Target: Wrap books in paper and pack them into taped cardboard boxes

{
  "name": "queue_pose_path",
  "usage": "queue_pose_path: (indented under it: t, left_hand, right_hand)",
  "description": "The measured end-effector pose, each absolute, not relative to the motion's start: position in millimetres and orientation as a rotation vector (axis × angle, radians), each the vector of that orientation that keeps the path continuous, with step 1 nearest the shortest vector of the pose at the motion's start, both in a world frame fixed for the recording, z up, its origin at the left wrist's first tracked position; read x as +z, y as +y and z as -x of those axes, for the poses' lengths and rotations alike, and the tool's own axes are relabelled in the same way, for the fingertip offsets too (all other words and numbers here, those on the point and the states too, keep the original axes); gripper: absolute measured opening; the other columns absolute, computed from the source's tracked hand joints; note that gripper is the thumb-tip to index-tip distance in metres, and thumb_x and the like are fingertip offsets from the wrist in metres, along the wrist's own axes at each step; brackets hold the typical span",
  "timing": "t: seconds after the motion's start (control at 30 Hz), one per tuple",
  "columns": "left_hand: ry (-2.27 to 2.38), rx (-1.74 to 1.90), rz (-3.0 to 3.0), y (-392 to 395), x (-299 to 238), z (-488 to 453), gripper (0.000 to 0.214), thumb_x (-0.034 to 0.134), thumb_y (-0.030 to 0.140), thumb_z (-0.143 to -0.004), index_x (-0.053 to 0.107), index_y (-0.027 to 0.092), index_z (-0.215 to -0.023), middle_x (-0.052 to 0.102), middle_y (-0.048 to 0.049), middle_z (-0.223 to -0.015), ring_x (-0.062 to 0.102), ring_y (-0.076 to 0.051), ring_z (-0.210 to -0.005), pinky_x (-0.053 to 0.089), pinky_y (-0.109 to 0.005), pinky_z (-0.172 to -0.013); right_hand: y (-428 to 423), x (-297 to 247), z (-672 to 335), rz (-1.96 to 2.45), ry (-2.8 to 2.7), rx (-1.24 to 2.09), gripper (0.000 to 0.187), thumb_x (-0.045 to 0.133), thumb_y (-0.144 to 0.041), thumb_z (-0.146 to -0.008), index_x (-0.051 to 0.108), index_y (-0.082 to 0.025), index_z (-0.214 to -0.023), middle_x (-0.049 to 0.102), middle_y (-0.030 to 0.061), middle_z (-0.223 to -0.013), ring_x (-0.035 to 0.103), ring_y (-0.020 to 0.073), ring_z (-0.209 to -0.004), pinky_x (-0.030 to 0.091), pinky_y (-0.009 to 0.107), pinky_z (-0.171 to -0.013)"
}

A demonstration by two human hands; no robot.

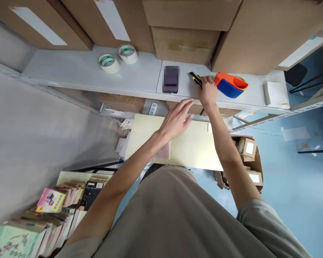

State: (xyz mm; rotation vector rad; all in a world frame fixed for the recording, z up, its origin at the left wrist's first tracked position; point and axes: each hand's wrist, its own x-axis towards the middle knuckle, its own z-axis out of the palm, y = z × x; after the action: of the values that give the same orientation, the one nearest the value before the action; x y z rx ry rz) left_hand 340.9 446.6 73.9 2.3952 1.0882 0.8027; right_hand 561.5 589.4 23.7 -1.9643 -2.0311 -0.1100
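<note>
My right hand (207, 91) reaches onto the white shelf (140, 77) and closes on a yellow-and-black utility knife (195, 78). An orange and blue tape dispenser (230, 85) lies just right of that hand. My left hand (177, 119) hovers open, fingers stretched out, below the shelf edge and above a pale yellow board (193, 145). It holds nothing. A dark phone-like object (171, 79) lies on the shelf, left of the knife.
Two rolls of tape (117, 58) sit at the shelf's left. Large cardboard boxes (188, 34) stack along the back. A white packet (276, 95) lies at the right end. Below are small cartons in an open box (249, 161), books (51, 211) at lower left, and blue floor (290, 186).
</note>
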Motion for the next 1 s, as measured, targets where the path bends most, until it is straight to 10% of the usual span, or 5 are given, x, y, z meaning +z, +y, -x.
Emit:
queue_pose_path:
  t: [0.33, 0.63, 1.0]
  left_hand:
    - [1.557, 0.416, -2.007, 383, -54, -250, 0.056, 0.060, 0.025, -0.111, 0.062, 0.013, -0.165, 0.066, -0.0199, -0.168, 0.063, -0.034, -0.160, 0.048, -0.048, -0.141]
    - [1.802, -0.175, -1.419, 336, -184, -192, 0.051, 0.066, 0.028, -0.105, 0.070, 0.008, -0.151, 0.071, -0.0280, -0.155, 0.071, -0.042, -0.143, 0.055, -0.049, -0.124]
    - [1.729, -0.136, -1.330, 340, -237, -179, 0.031, 0.075, 0.023, -0.089, 0.072, 0.014, -0.118, 0.068, -0.0192, -0.133, 0.070, -0.031, -0.114, 0.056, -0.038, -0.105]
  right_hand:
    - [528, -4, -534, 1.666, -1.858, -0.001, 0.043, 0.040, -0.033, -0.127, 0.074, -0.015, -0.147, 0.070, 0.0254, -0.150, 0.063, 0.0310, -0.140, 0.048, 0.055, -0.126]
    - [368, -186, -453, 1.968, -1.583, 1.647, 0.040, 0.073, -0.025, -0.110, 0.072, -0.016, -0.148, 0.082, 0.0205, -0.145, 0.082, 0.0290, -0.127, 0.060, 0.043, -0.120]
    - [322, -239, -406, 2.100, -0.977, 1.753, 0.045, 0.081, -0.034, -0.099, 0.076, -0.015, -0.139, 0.087, 0.0172, -0.130, 0.083, 0.0306, -0.124, 0.066, 0.039, -0.107]
